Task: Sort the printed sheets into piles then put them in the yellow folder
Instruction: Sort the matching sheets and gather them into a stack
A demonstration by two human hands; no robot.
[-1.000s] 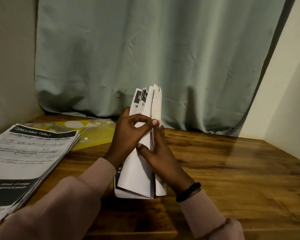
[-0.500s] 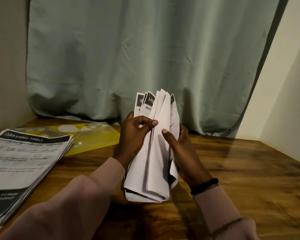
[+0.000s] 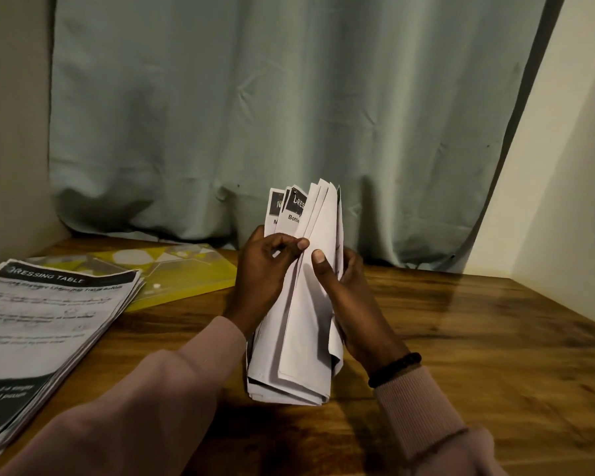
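A bundle of printed sheets [image 3: 301,324] stands on its lower edge on the wooden table [image 3: 478,355], fanned open at the top, with black headers showing at its upper left. My left hand [image 3: 265,280] grips the left part of the bundle, thumb and fingers pinching sheets. My right hand [image 3: 344,297] holds the right part, thumb pressed on a white sheet and fingers curled behind. A sorted pile of printed sheets [image 3: 45,324] headed "DRESSING TABLE" lies flat at the left. The yellow folder [image 3: 186,273] lies flat behind that pile.
A green curtain [image 3: 289,115] hangs along the back of the table. Walls close in on the left and right. Bare wood shows to the right of my hands and along the front edge.
The bundle has fanned wider at the top and my hands have parted a little. My right thumb now sits higher on the white sheet.
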